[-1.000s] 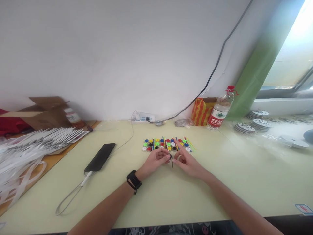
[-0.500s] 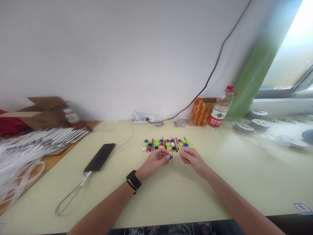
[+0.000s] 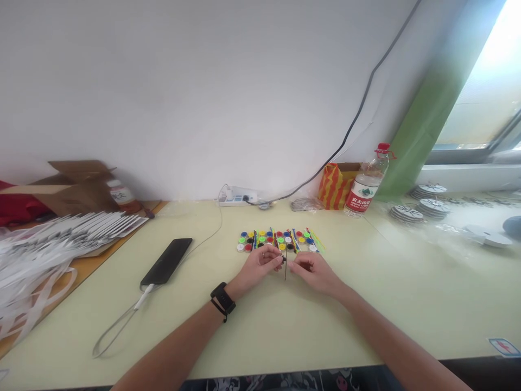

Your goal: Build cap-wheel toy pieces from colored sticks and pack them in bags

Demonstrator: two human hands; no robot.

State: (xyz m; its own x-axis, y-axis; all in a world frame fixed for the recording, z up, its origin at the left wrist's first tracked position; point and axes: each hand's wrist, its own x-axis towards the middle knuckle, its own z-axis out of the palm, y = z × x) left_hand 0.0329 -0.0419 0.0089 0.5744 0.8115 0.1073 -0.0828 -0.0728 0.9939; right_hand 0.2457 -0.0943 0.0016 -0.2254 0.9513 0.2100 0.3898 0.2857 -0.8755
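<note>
My left hand (image 3: 260, 265) pinches a small black piece (image 3: 284, 259) from which a thin dark stick (image 3: 285, 270) hangs down toward the table. My right hand (image 3: 314, 270) is closed beside it, its fingertips at the stick's right side. Both hands hover just in front of a set of small paint pots with coloured lids (image 3: 277, 240), laid in rows with thin coloured brushes between them. A black watch (image 3: 222, 299) sits on my left wrist.
A black phone (image 3: 166, 261) on a white cable lies to the left. White strips (image 3: 44, 244) and a cardboard box (image 3: 69, 187) fill the far left. A power strip (image 3: 238, 196), a striped bag (image 3: 336, 184), a water bottle (image 3: 364, 184) and stacked discs (image 3: 423, 203) stand behind.
My right hand drew its fingers in from an open spread and moved back toward the stick. The left hand has held its pinch in place.
</note>
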